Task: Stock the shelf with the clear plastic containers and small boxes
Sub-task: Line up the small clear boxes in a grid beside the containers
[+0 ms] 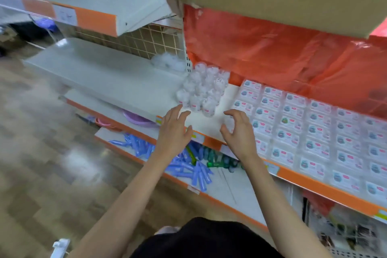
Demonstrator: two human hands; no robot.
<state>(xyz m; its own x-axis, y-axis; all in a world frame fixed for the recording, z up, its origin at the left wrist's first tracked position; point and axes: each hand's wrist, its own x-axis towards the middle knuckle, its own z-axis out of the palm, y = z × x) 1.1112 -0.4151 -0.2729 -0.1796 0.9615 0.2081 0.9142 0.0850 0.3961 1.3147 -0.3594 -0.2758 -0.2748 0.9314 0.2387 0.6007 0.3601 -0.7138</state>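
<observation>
With the small clear plastic containers [201, 92] clustered on the white metal shelf [117, 81] beside rows of small labelled boxes [310, 132], the left hand [173, 130] was held open-fingered at the edge while the right hand [240, 132] was curled, seemingly round one more clear container [227, 124], which was judged to need setting upright against the cluster.

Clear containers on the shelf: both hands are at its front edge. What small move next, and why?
Probably ease the right hand forward to the bare shelf before the containers, left of the boxes, extending their front row. Its fingers curl, perhaps round one clear container; blur hides that. The left hand is open by the cluster's near corner, able to steady it.
</observation>
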